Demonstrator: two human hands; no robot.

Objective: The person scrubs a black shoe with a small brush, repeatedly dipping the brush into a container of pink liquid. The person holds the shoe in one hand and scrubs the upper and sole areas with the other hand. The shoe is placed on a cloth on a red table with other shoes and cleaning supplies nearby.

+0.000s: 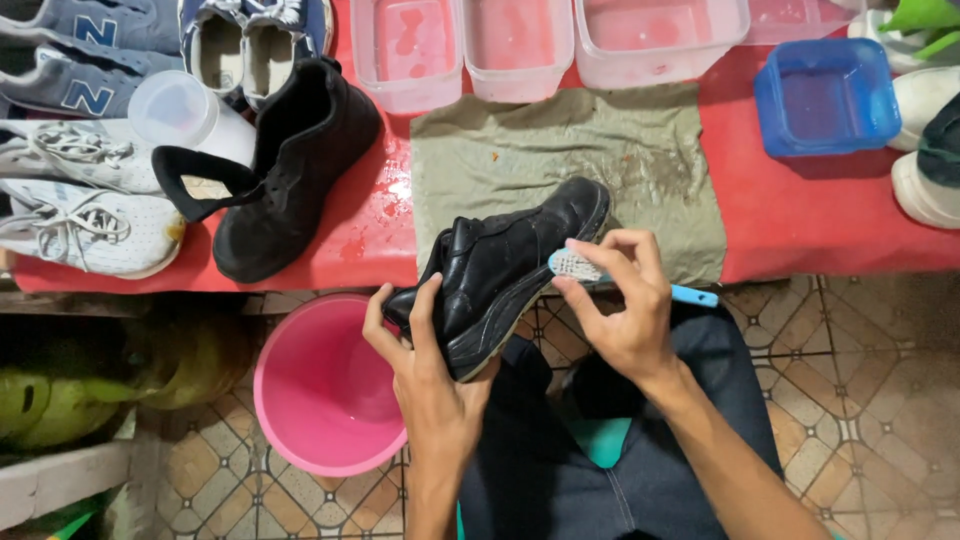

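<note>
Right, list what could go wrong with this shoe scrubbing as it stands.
1. The left hand grips the black shoe only at its heel, so it might slip and drop toward the pink bucket.
2. The brush in the right hand could flick dirty water onto the white sneakers.

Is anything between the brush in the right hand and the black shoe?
Nothing visible. The right hand holds the blue brush with its bristles right at the side of the black shoe, which the left hand grips.
</note>
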